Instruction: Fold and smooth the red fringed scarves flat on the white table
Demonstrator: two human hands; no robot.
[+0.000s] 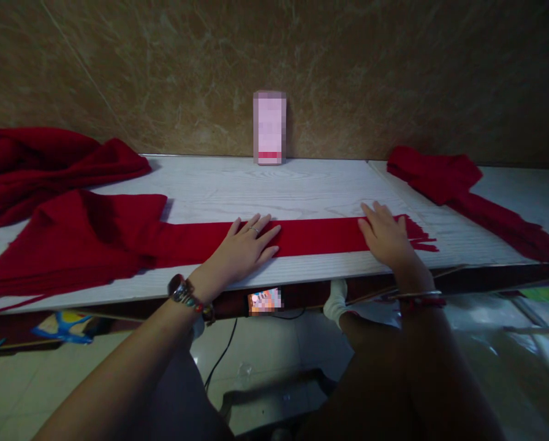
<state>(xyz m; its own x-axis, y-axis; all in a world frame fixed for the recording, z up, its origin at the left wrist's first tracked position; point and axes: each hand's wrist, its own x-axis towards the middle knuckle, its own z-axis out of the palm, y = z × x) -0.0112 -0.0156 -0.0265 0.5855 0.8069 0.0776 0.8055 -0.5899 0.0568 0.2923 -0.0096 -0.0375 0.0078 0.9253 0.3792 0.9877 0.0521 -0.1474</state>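
Note:
A long red scarf point(315, 236) lies flat along the front of a white wood-grain table point(265, 187), its fringed end at the right. My left hand point(246, 248) rests flat on the scarf's middle, fingers spread, a ring on one finger and a watch at the wrist. My right hand point(387, 236) presses flat on the scarf near the fringe, fingers stretched out. The scarf's left part bunches into loose folds point(76, 239).
A pile of red scarves point(49, 162) sits at the back left. Another red scarf point(467, 190) lies at the right. A pink box point(269, 127) stands against the marbled wall. A small screen point(264, 301) and a cable sit under the table edge.

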